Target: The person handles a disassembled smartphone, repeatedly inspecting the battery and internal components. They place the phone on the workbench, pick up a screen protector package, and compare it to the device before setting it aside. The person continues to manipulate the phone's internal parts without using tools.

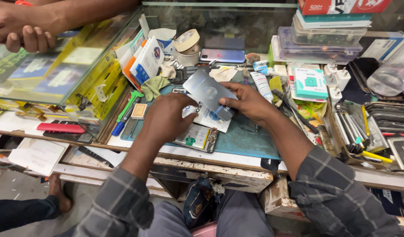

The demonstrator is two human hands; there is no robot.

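Opened phone with exposed green-labelled battery [197, 137] lies on teal work mat [250, 138], near bench edge. Left hand [167, 117] fingers curled, pressing white sheet [208, 117]. Right hand [250, 102] pinches flat grey-blue phone back panel [208, 92], tilted above mat. Beyond: white tube [262, 85], masking tape roll [187, 40].

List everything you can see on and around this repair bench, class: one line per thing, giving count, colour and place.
phone panel: one, silvery grey, held above the mat
open phone: one, insides showing, front of mat
work mat: one, teal, bench centre
tape rolls: two, beige, stacked at the back
phone: one, purple-blue, back centre
tube: one, white, right of the hands
plug chargers: three, white, right side
glass case: one, clear, left
another person's hands: resting on the case
left hand: grip on the panel's lower edge
right hand: holding the panel's right side
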